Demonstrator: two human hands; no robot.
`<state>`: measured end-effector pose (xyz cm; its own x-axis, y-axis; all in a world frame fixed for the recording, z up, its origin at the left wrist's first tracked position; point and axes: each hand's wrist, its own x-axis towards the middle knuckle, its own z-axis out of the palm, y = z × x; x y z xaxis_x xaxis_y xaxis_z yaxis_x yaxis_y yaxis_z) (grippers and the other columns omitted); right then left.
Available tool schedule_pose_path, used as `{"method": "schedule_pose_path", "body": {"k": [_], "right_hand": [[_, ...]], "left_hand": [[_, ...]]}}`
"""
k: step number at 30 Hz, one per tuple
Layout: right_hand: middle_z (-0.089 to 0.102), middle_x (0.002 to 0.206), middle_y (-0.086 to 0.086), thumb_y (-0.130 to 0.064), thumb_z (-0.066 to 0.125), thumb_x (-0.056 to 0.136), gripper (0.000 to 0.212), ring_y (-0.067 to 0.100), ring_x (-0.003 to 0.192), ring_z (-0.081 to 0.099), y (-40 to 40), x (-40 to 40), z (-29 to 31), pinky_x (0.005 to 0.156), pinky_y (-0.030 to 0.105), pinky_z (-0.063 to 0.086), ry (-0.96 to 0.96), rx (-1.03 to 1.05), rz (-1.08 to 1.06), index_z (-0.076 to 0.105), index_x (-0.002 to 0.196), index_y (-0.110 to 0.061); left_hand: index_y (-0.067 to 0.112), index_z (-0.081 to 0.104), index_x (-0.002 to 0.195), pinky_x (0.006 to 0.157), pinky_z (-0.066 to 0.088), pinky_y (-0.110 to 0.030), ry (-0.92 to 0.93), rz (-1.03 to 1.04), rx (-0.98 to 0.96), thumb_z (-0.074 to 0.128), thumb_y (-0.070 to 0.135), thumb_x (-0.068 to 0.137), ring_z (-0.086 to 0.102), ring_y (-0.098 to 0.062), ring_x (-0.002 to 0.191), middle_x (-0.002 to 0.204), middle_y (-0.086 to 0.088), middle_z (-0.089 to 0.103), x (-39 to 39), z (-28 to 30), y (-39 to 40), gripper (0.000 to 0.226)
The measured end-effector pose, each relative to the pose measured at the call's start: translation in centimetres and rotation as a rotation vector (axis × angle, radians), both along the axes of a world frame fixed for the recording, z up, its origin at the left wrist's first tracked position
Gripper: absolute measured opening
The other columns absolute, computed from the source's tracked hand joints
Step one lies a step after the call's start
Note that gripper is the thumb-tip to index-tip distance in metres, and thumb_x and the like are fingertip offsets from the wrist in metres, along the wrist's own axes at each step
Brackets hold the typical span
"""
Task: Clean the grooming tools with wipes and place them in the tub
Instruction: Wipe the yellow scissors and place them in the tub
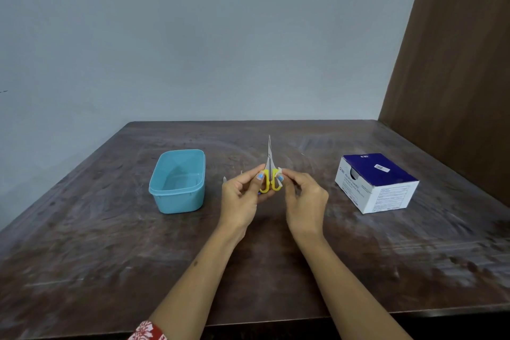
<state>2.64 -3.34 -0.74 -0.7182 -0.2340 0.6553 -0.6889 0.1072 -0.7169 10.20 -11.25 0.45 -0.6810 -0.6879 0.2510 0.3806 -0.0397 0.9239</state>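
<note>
Small scissors [270, 171] with yellow handles and closed steel blades point away from me, held above the table's middle. My left hand [242, 199] grips the left yellow handle. My right hand [303, 201] pinches a small white wipe [279, 172] against the right handle. A light blue plastic tub [178, 182] stands on the table to the left of my hands, with nothing visible inside it.
A blue and white box of alcohol swabs [376, 182] sits at the right on the dark wooden table [110, 257]. A brown panel [455, 77] rises along the right side, and a pale wall stands behind. Small white scraps [224, 179] lie near my left hand.
</note>
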Motion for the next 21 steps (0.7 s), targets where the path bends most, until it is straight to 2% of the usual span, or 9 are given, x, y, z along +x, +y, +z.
{"method": "schedule_pose_path", "body": {"k": [2, 5, 8, 11, 16, 19, 21], "right_hand": [[0.071, 0.090, 0.002, -0.002, 0.065, 0.083, 0.020, 0.010, 0.078, 0.064, -0.02, 0.03, 0.01, 0.074, 0.029, 0.054, 0.012, 0.013, -0.008, 0.073, 0.099, -0.013], [0.072, 0.089, 0.003, 0.000, 0.066, 0.080, 0.019, 0.019, 0.076, 0.066, -0.09, 0.04, -0.01, 0.074, 0.036, 0.052, 0.160, 0.004, -0.032, 0.074, 0.094, -0.011], [0.072, 0.092, 0.002, 0.000, 0.064, 0.083, 0.021, 0.017, 0.080, 0.066, -0.13, 0.08, 0.02, 0.075, 0.033, 0.053, 0.087, 0.004, 0.003, 0.073, 0.098, -0.012], [0.072, 0.092, 0.002, 0.001, 0.063, 0.084, 0.024, 0.011, 0.082, 0.066, -0.12, 0.08, -0.02, 0.076, 0.019, 0.051, 0.001, 0.025, 0.035, 0.073, 0.100, -0.013], [0.072, 0.089, -0.001, 0.001, 0.066, 0.080, 0.023, 0.016, 0.078, 0.065, -0.13, 0.09, -0.08, 0.078, 0.022, 0.042, 0.161, 0.036, -0.037, 0.074, 0.095, -0.015], [0.073, 0.091, -0.001, -0.003, 0.065, 0.084, 0.020, 0.012, 0.081, 0.067, -0.06, 0.27, 0.14, 0.078, 0.027, 0.052, -0.012, 0.008, 0.042, 0.073, 0.098, -0.015], [0.074, 0.091, -0.003, -0.008, 0.065, 0.085, 0.018, 0.008, 0.083, 0.068, -0.02, 0.26, 0.09, 0.078, 0.027, 0.054, -0.126, 0.026, 0.078, 0.074, 0.099, -0.016]], "left_hand": [[0.001, 0.061, 0.115, 0.076, 0.058, -0.030, -0.011, 0.004, 0.014, 0.050, 0.003, 0.092, 0.069, -0.018, 0.086, 0.093, -0.009, 0.072, -0.01, -0.07, -0.05, 0.026], [0.000, 0.061, 0.115, 0.073, 0.059, -0.029, -0.031, 0.000, 0.015, 0.050, 0.001, 0.091, 0.069, -0.017, 0.083, 0.092, -0.010, 0.071, -0.03, -0.01, -0.04, 0.026], [0.006, 0.064, 0.110, 0.075, 0.059, -0.031, -0.013, 0.020, 0.009, 0.051, 0.001, 0.091, 0.069, -0.020, 0.086, 0.096, -0.013, 0.071, -0.03, 0.07, -0.17, 0.024], [0.006, 0.064, 0.110, 0.078, 0.058, -0.033, -0.013, 0.049, 0.021, 0.051, 0.001, 0.091, 0.069, -0.023, 0.089, 0.098, -0.015, 0.070, -0.06, -0.09, -0.37, 0.023], [0.001, 0.063, 0.111, 0.071, 0.059, -0.030, -0.034, 0.032, 0.012, 0.051, -0.001, 0.090, 0.070, -0.016, 0.078, 0.088, -0.011, 0.071, -0.17, -0.18, -0.23, 0.024], [0.003, 0.064, 0.110, 0.075, 0.059, -0.032, 0.003, 0.044, 0.027, 0.052, 0.001, 0.091, 0.070, -0.020, 0.083, 0.089, -0.009, 0.072, -0.10, -0.11, -0.31, 0.023], [0.007, 0.065, 0.106, 0.075, 0.059, -0.031, 0.028, 0.055, 0.058, 0.053, 0.001, 0.090, 0.071, -0.020, 0.084, 0.085, -0.005, 0.074, -0.05, -0.07, -0.36, 0.021]]}}
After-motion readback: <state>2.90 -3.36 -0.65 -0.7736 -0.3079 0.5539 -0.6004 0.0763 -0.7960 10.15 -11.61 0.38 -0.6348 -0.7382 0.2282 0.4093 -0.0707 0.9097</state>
